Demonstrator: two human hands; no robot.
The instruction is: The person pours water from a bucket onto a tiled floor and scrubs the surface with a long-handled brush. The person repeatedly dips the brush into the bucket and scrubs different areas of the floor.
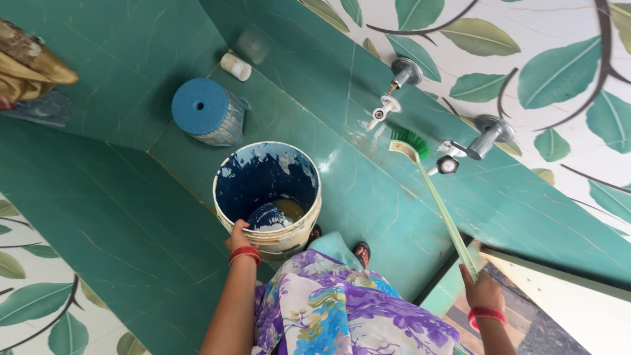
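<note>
My left hand (239, 237) grips the near rim of a cream bucket (301, 227) with a dark blue inside. A little yellowish liquid and a small blue mug lie at the bucket's bottom. My right hand (482, 288) holds the end of a long pale green handle (442, 210). Its green bristle brush head (409, 142) rests on the green tiled wall, between two metal taps. Red bangles ring both wrists.
A blue round stool (205, 110) stands on the green tiled floor behind the bucket. A small white cylinder (235, 66) lies in the far corner. Metal taps (402, 73) (488, 134) stick out of the wall. Leaf-patterned tiles cover the upper wall. My sandalled feet stand beside the bucket.
</note>
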